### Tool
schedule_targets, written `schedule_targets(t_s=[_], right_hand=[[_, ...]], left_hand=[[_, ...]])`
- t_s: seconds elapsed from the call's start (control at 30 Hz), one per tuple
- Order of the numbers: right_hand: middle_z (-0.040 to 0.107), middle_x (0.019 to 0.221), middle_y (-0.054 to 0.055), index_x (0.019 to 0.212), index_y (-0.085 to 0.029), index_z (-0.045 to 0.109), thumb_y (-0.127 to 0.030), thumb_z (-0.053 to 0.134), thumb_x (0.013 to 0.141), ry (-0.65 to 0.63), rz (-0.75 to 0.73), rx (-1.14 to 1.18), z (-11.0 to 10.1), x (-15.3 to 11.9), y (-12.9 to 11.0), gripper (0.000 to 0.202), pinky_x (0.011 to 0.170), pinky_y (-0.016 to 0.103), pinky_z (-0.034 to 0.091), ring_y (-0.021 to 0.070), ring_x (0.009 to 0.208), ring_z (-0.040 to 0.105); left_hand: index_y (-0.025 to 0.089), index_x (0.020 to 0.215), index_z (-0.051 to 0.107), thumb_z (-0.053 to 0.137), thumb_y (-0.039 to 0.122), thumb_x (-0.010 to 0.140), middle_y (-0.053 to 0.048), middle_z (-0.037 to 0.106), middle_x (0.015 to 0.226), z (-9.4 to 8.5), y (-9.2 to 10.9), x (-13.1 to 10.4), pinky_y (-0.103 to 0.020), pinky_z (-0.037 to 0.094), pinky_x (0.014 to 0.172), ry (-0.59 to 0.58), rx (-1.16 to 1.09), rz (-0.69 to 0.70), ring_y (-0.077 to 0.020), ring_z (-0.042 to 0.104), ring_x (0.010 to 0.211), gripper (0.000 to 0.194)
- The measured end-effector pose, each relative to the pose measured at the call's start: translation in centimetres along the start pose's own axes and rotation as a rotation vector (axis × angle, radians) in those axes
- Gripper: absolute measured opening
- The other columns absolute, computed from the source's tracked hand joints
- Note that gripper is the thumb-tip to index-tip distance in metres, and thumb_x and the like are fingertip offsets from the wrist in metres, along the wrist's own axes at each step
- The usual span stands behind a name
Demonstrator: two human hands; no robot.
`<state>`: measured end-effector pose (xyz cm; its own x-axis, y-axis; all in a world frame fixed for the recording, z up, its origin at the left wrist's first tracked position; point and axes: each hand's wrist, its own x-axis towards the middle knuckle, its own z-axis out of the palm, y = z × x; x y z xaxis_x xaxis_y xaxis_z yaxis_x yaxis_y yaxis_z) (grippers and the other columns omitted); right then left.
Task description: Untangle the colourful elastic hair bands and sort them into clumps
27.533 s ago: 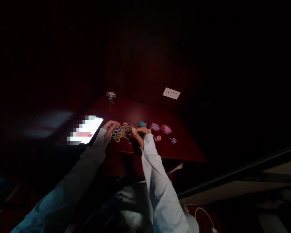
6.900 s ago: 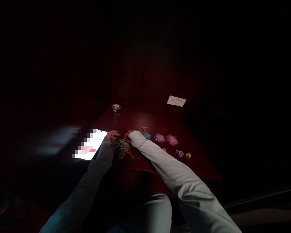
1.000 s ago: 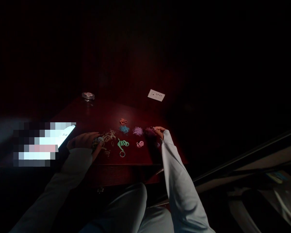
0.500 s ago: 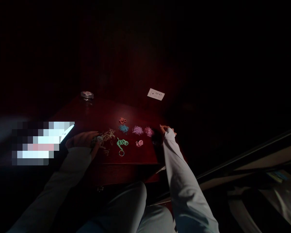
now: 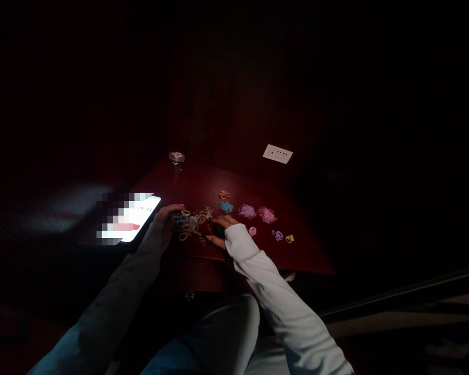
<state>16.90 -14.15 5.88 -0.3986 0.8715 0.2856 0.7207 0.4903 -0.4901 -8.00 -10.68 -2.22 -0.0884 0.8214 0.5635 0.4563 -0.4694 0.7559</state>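
Observation:
My left hand [image 5: 168, 214] curves around the left side of a mixed pile of yellow and dark bands [image 5: 185, 227], its fingers stretched out. Next to these lie pale thin bands [image 5: 204, 214]. My right hand [image 5: 222, 229] reaches in from the other side, thumb and fingers apart with nothing seen between them. It covers the spot of the green coiled bands, now mostly hidden. Farther back are orange bands [image 5: 224, 195] and a blue heap [image 5: 226, 207]. A purple heap [image 5: 247, 210] and a pink heap [image 5: 267, 214] lie to the right.
Pink rings [image 5: 252, 230], lilac rings [image 5: 277, 235] and yellow rings [image 5: 289, 238] lie on the dark red table [image 5: 308, 260]. A lit phone [image 5: 146, 219] is left of my left hand. A lidded clear jar [image 5: 176, 158] stands at the back left. A socket plate [image 5: 277, 153] is behind.
My right hand has come from the table's right side to the mixed pile. Lilac and yellow rings now show at the right. The view has shifted left.

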Motion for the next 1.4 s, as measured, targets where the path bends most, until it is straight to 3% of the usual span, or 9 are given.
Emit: schedule_targets(t_s=[0.1, 0.2, 0.4, 0.57, 0.67, 0.8, 1.03, 1.23, 1.4], right_hand=[[0.072, 0.124, 0.006, 0.124, -0.024, 0.075, -0.032, 0.078, 0.090, -0.065, -0.050, -0.082, 0.7, 1.6, -1.1, 0.035, 0.104, 0.032, 0.047, 0.0205, 0.115, 0.063], [0.074, 0.115, 0.005, 0.116, -0.025, 0.078, -0.027, 0.073, 0.094, -0.096, -0.054, -0.197, 1.0, 3.6, -1.6, 0.023, 0.100, 0.033, 0.046, 0.0211, 0.111, 0.061], [0.074, 0.109, 0.005, 0.114, -0.026, 0.079, -0.023, 0.070, 0.094, -0.138, -0.084, -0.346, 2.1, 7.6, -2.6, 0.022, 0.090, 0.030, 0.044, 0.0208, 0.105, 0.060], [0.075, 0.115, 0.007, 0.109, -0.024, 0.080, -0.027, 0.074, 0.090, -0.226, -0.030, -0.469, 2.9, 8.7, -3.2, 0.020, 0.092, 0.034, 0.043, 0.0252, 0.113, 0.059], [0.075, 0.114, 0.008, 0.104, -0.023, 0.079, -0.026, 0.073, 0.090, -0.223, -0.016, -0.481, 2.9, 8.5, -3.4, 0.015, 0.093, 0.035, 0.043, 0.0260, 0.115, 0.059], [0.077, 0.108, 0.005, 0.100, -0.024, 0.077, -0.028, 0.071, 0.091, -0.138, -0.018, -0.406, 2.4, 8.2, -3.2, 0.011, 0.092, 0.033, 0.043, 0.0230, 0.108, 0.062], [0.071, 0.076, -0.004, 0.081, -0.021, 0.069, -0.018, 0.069, 0.084, -0.095, 0.068, 0.015, 3.0, 8.2, -0.7, 0.004, 0.066, 0.022, 0.040, 0.0115, 0.067, 0.058], [0.063, 0.070, -0.005, 0.075, -0.019, 0.064, -0.019, 0.077, 0.078, -0.089, 0.122, 0.252, 3.9, 8.0, 1.0, 0.014, 0.062, 0.021, 0.038, 0.0089, 0.062, 0.051], [0.060, 0.068, -0.005, 0.076, -0.019, 0.065, -0.029, 0.080, 0.081, -0.091, 0.157, 0.301, 3.6, 7.7, 1.2, 0.019, 0.061, 0.021, 0.037, 0.0091, 0.061, 0.050]], left_hand=[[0.020, 0.124, 0.070, 0.044, 0.033, 0.096, -0.014, 0.071, 0.128, 0.0, 0.8, -0.2, -0.046, 0.058, 0.102, 0.010, -0.135, -0.023, -0.0312, 0.066, 0.121, 0.040], [0.022, 0.125, 0.069, 0.046, 0.031, 0.095, -0.013, 0.071, 0.126, -0.1, 1.1, -0.4, -0.050, 0.056, 0.105, 0.015, -0.183, -0.042, -0.0320, 0.066, 0.121, 0.039], [0.021, 0.125, 0.068, 0.049, 0.031, 0.094, -0.012, 0.072, 0.126, -0.4, 1.0, -0.6, -0.049, 0.057, 0.104, 0.002, -0.251, -0.084, -0.0310, 0.067, 0.119, 0.038], [0.022, 0.119, 0.070, 0.047, 0.032, 0.095, -0.010, 0.072, 0.123, -0.2, 1.4, -1.0, -0.048, 0.059, 0.100, 0.039, -0.204, -0.063, -0.0287, 0.069, 0.113, 0.035], [0.023, 0.114, 0.070, 0.046, 0.029, 0.095, -0.010, 0.071, 0.123, 0.0, 1.4, -1.0, -0.046, 0.059, 0.101, 0.080, -0.126, 0.024, -0.0275, 0.069, 0.113, 0.031], [0.021, 0.105, 0.069, 0.044, 0.026, 0.097, -0.012, 0.069, 0.117, -0.1, 1.1, -0.6, -0.045, 0.056, 0.102, 0.046, 0.038, 0.139, -0.0263, 0.068, 0.109, 0.026], [0.023, 0.100, 0.067, 0.056, 0.027, 0.095, -0.008, 0.067, 0.117, -0.9, 0.4, -0.7, -0.043, 0.055, 0.100, -0.131, 0.303, 0.123, -0.0258, 0.065, 0.106, 0.013], [0.022, 0.097, 0.070, 0.060, 0.025, 0.093, -0.007, 0.069, 0.114, -1.0, -0.9, -0.3, -0.040, 0.055, 0.096, -0.184, 0.331, 0.197, -0.0246, 0.066, 0.102, 0.011], [0.023, 0.086, 0.070, 0.063, 0.027, 0.091, -0.006, 0.071, 0.108, -0.8, -1.5, 0.4, -0.038, 0.054, 0.090, -0.202, 0.341, 0.210, -0.0237, 0.066, 0.095, 0.009]])
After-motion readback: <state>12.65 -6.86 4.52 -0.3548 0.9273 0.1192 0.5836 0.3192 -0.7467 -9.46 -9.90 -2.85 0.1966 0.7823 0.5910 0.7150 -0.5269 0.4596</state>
